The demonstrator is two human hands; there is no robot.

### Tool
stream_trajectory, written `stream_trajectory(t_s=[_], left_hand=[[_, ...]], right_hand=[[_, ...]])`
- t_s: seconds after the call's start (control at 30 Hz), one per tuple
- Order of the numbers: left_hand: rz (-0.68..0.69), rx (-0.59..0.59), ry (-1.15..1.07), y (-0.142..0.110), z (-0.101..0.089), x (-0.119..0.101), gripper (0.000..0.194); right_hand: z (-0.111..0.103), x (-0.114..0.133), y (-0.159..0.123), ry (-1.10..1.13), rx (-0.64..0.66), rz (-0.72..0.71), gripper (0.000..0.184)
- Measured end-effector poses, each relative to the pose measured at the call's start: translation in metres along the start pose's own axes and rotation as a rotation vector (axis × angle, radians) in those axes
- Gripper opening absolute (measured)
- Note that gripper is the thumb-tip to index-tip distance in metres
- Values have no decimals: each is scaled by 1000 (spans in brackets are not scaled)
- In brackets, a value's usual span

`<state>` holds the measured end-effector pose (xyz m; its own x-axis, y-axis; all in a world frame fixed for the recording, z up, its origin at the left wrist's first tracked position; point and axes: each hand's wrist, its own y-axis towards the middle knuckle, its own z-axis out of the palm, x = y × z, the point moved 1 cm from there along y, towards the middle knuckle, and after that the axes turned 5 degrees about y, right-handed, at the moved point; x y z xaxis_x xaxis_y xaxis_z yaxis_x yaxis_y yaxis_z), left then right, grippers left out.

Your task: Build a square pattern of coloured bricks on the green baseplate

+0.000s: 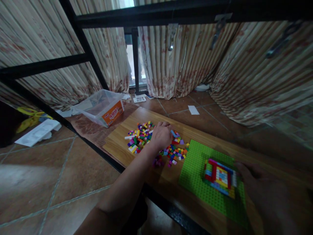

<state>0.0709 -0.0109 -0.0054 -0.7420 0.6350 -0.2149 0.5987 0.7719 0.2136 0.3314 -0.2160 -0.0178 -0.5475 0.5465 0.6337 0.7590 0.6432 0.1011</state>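
My left hand reaches down into a spread of small colourful toy bricks. Its fingers are curled with the tips hidden, so whatever they pinch does not show. To the right lies a green studded baseplate. On it sits a low rectangular brick build with red, blue, yellow and white layers and a white and light blue middle. My right hand is at the right side of this build, dark and blurred. Its thumb or a finger comes close to the build's right edge; contact is unclear.
The bricks and baseplate rest on a wooden board. A clear plastic tub with an orange label stands beyond its left end. Black metal bars cross overhead and along the left. White packaging and a paper lie on the tiled floor.
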Motion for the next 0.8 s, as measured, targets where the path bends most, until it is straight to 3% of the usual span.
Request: stream_trajectory(t_s=[0.23, 0.8], left_hand=[[-29, 78, 28, 3, 17, -9, 40], [6, 81, 57, 1, 1, -1, 15]], right_hand=[[-1, 8, -6, 103, 48, 71, 35], [2, 11, -8, 261, 27, 36, 30]])
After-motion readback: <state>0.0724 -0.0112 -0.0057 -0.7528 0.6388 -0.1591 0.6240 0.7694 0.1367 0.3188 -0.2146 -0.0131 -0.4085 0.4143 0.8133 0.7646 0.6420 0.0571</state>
